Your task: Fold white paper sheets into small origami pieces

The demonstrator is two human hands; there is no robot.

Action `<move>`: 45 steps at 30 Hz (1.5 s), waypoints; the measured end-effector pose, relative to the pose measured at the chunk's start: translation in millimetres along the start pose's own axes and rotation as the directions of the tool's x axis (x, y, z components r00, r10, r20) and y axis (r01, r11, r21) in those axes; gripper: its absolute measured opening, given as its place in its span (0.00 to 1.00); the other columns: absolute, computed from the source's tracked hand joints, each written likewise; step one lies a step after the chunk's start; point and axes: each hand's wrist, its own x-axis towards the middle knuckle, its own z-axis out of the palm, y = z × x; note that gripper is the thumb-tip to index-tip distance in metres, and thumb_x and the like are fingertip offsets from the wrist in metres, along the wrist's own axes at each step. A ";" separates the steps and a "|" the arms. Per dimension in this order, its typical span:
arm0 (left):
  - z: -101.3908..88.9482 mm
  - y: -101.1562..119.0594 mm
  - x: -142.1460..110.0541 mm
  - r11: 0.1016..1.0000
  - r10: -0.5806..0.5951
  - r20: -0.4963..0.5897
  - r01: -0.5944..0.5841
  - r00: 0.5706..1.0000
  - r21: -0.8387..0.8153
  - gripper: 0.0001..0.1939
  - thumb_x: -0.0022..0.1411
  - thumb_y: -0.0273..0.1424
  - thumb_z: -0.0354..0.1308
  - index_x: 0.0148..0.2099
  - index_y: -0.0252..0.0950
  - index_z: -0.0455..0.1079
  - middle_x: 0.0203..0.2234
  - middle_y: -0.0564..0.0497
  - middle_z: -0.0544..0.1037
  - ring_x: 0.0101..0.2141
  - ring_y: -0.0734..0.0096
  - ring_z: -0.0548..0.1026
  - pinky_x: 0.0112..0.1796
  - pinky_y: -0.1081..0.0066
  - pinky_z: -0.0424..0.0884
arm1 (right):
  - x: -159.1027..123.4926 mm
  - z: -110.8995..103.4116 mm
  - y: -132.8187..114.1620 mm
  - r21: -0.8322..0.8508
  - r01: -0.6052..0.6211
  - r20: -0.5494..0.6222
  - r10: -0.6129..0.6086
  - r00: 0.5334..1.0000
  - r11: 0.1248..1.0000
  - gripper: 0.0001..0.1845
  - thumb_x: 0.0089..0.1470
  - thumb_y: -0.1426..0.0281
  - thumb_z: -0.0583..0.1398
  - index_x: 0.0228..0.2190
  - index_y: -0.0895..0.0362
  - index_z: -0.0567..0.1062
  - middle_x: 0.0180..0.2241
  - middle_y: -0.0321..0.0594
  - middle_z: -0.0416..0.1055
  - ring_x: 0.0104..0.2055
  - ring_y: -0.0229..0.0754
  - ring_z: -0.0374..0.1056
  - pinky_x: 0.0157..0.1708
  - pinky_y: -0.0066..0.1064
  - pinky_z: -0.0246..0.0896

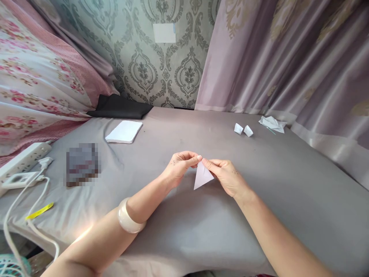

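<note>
A small folded piece of white paper (203, 177), triangular in outline, hangs between my two hands above the grey cloth. My left hand (182, 163) pinches it near its top point, thumb against the fingers. Close beside it, my right hand (224, 173) grips the upper right edge between thumb and fingers. The tips of both thumbs almost meet at the paper's top. Fingers behind the sheet are partly hidden. A pale bangle (129, 217) circles my left forearm.
Two folded paper pieces (243, 129) lie at the back right, near a loose paper pile (272, 124). A white paper stack (124, 131) sits back left, by a black cloth (119, 107). Left are a blurred dark object (82, 164), a power strip (24, 157) with cables and a yellow strip (39, 211).
</note>
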 end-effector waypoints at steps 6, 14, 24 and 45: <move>1.6 -2.1 0.0 1.000 -0.029 0.012 0.029 1.000 -0.011 0.13 0.50 0.37 0.67 0.27 0.32 0.73 0.21 0.53 0.70 0.25 0.77 0.64 0.33 0.71 0.61 | 4.1 -2.1 6.0 0.003 0.000 0.004 0.000 1.000 1.000 0.17 0.49 0.55 0.64 0.32 0.56 0.82 0.28 0.39 0.77 0.30 0.39 0.68 0.34 0.30 0.61; 5.8 -0.2 -0.4 1.000 -0.018 -0.028 0.018 0.999 0.025 0.14 0.50 0.38 0.67 0.27 0.32 0.71 0.20 0.53 0.69 0.24 0.77 0.65 0.30 0.72 0.61 | 7.0 1.0 9.8 0.033 -0.003 -0.009 0.003 1.000 0.999 0.18 0.49 0.55 0.64 0.32 0.56 0.82 0.26 0.39 0.76 0.27 0.36 0.67 0.30 0.28 0.60; 1.9 -3.2 3.8 0.994 -0.047 0.018 0.045 0.999 0.095 0.16 0.49 0.41 0.67 0.29 0.32 0.71 0.19 0.54 0.68 0.24 0.77 0.65 0.30 0.73 0.60 | 8.1 -0.4 10.1 0.038 -0.027 -0.035 0.029 0.999 0.999 0.16 0.44 0.57 0.67 0.28 0.58 0.80 0.26 0.38 0.76 0.28 0.37 0.67 0.31 0.30 0.59; 12.4 17.8 16.1 0.961 -0.161 0.201 0.107 0.966 0.253 0.29 0.49 0.41 0.69 0.51 0.34 0.68 0.42 0.42 0.77 0.42 0.62 0.76 0.45 0.63 0.69 | 33.4 -35.3 12.8 0.425 0.132 -0.508 0.116 0.853 0.896 0.17 0.32 0.60 0.71 0.20 0.56 0.73 0.18 0.36 0.72 0.22 0.39 0.66 0.25 0.32 0.62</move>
